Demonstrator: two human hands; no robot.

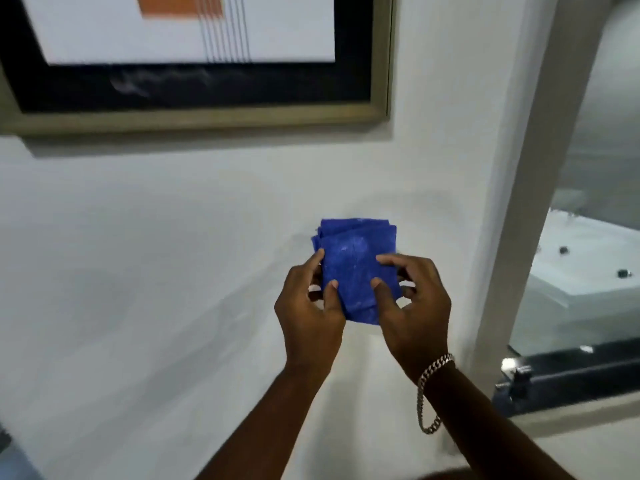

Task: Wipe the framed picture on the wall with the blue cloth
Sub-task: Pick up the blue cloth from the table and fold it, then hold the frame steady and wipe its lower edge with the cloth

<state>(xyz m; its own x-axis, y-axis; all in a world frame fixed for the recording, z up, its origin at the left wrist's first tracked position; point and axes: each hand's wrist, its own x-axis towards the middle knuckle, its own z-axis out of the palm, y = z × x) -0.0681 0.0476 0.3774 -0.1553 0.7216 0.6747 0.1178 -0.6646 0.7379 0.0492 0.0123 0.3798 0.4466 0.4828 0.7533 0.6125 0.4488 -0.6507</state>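
Note:
The blue cloth (pixel 356 265) is folded into a thick square and held in front of the white wall, below the picture. My left hand (pixel 311 306) grips its left edge with thumb and fingers. My right hand (pixel 412 306), with a chain bracelet on the wrist, grips its right side. The framed picture (pixel 207 117) hangs at the upper left: pale wooden frame, black mat, white print with an orange block and thin vertical lines. A pale smear shows on the black mat along the bottom. Neither hand touches the picture.
A white wall (pixel 138 254) fills the middle of the view. To the right stands a white door or window post (pixel 519 202), with a glass pane and a white tub (pixel 588 271) behind it. A dark sill with a metal fitting (pixel 519 372) lies at the lower right.

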